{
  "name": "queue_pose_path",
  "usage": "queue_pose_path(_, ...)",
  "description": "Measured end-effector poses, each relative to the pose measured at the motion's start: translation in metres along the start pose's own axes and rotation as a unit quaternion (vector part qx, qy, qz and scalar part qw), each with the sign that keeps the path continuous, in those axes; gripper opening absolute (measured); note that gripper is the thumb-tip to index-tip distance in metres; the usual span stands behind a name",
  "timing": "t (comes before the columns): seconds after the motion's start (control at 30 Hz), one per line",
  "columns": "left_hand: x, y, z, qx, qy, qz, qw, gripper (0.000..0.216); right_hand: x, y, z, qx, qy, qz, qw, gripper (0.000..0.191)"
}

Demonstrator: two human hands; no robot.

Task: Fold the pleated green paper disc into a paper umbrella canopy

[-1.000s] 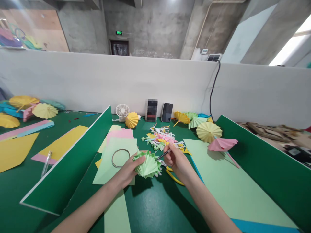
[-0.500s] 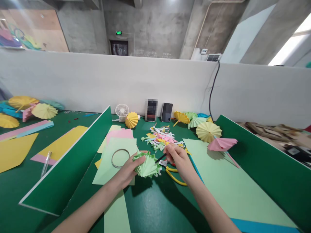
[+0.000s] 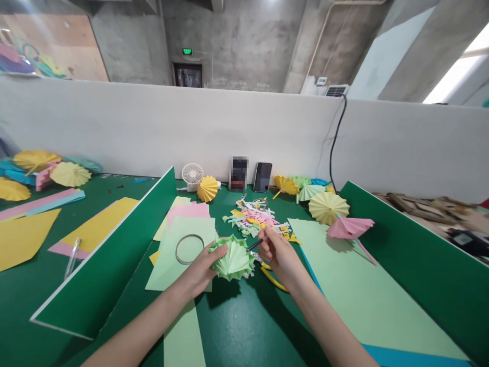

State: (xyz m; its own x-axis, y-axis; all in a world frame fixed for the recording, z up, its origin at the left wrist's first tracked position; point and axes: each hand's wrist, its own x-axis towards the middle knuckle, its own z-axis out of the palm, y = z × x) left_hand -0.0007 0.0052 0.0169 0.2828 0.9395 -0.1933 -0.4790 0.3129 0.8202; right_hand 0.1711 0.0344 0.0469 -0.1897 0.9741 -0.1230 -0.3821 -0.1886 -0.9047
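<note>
The pale green pleated paper canopy (image 3: 234, 261) is matt and crisply creased; the thin black rod (image 3: 255, 244) looks smooth. The broad pale green flat paper sheet (image 3: 367, 290) is even and matt. The dark green flat tabletop (image 3: 239, 326) shows a soft sheen. The curved yellow handles (image 3: 272, 279) look like plastic, the grey concrete wall (image 3: 240, 41) rough.

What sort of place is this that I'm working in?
Likely a shared paper-craft workspace, perhaps a workshop or classroom. Upright green panels split the green tabletop into stations, a pile of small multicoloured paper scraps lies on it, and your left hand holds a light-green pleated paper piece.
</note>
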Motion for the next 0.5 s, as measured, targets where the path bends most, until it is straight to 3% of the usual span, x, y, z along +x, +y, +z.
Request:
queue_pose_path(0.13, -0.002, 0.001, 0.002, -0.003, 0.006, -0.001, 1.000, 0.047, 0.000, 0.001, 0.001, 0.012, 0.002, 0.007, 1.000, 0.031)
queue_pose_path(0.27, -0.002, 0.002, 0.002, -0.001, 0.003, -0.008, 1.000, 0.048, -0.002, 0.000, 0.003, -0.047, 0.019, -0.026, 0.998, 0.035)
queue_pose_path(0.4, -0.001, 0.001, 0.001, -0.011, 0.011, -0.008, 1.000, 0.044, -0.009, -0.008, 0.003, -0.122, 0.107, -0.213, 0.963, 0.037)
queue_pose_path(0.5, 0.000, 0.000, 0.000, -0.021, 0.018, -0.006, 1.000, 0.040, -0.017, -0.017, 0.004, -0.265, 0.063, -0.316, 0.909, 0.028)
